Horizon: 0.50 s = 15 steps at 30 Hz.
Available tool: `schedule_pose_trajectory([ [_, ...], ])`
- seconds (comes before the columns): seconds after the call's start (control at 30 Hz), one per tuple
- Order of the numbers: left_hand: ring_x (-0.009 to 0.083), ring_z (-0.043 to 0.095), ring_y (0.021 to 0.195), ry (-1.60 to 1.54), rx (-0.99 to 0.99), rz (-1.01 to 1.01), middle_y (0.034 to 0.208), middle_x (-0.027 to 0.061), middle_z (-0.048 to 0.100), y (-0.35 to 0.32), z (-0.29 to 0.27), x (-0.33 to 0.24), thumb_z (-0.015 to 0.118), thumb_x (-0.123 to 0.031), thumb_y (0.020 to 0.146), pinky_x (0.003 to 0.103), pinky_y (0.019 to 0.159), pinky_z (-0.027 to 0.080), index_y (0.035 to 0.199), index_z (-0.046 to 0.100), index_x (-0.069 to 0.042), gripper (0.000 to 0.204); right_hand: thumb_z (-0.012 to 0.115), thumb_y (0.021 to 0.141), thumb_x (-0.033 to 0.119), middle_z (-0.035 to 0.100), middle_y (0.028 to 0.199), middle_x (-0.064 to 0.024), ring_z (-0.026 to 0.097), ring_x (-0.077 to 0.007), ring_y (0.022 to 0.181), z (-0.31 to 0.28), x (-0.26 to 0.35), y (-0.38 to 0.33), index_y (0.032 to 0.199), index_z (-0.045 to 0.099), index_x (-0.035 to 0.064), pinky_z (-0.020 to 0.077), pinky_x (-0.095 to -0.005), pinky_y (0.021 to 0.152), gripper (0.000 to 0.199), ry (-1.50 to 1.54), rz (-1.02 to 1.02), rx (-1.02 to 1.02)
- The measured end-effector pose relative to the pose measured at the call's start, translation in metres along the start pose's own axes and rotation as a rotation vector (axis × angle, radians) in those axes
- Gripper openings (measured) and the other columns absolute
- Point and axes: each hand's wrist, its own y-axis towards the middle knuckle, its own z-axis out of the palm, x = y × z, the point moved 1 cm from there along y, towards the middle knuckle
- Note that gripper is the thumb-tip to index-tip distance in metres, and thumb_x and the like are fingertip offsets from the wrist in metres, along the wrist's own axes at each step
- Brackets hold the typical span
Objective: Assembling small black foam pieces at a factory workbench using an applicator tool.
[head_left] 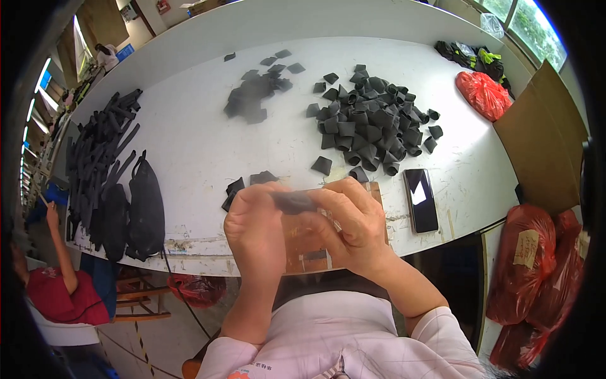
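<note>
Both my hands are raised over the table's front edge, pinching one small black fabric piece (295,201) between them. My left hand (254,218) is closed at the piece's left end, slightly blurred. On the right end, the thumb and fingers of my right hand (353,218) grip it. Just behind my left hand lie a few loose black pieces (233,189). Farther back is a pile of flat black fabric squares (252,95). To its right sits a heap of black fabric pieces curled into short tubes (372,120).
Long black strips (95,164) and a dark pouch (145,205) lie at the table's left. A phone (421,201) rests right of my hands. A red plastic bag (483,95) and cardboard (543,139) stand at the right. Another person (66,294) sits at far left.
</note>
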Motion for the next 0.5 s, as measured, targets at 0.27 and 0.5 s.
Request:
schedule_pose_trajectory([
  [0.27, 0.0168, 0.052, 0.083, 0.021, -0.062, -0.056, 0.087, 0.0093, 0.057, -0.014, -0.010, 0.009, 0.052, -0.007, 0.086, 0.030, 0.081, 0.041, 0.091, 0.055, 0.000, 0.009, 0.066, 0.063, 0.002, 0.049, 0.065, -0.0061, 0.047, -0.0221, 0.057, 0.008, -0.014, -0.012, 0.076, 0.058, 0.0024, 0.0390, -0.0307, 0.048, 0.016, 0.074, 0.028, -0.004],
  [0.5, 0.0116, 0.052, 0.078, 0.393, -0.106, 0.048, 0.087, 0.0092, 0.058, -0.005, -0.026, 0.009, 0.052, -0.004, 0.084, 0.024, 0.075, 0.041, 0.089, 0.054, 0.002, 0.007, 0.063, 0.071, -0.001, 0.050, 0.061, -0.0049, 0.047, -0.0147, 0.052, -0.002, -0.019, 0.000, 0.075, 0.057, 0.0008, 0.0393, -0.0274, 0.046, 0.007, 0.245, 0.159, 0.117],
])
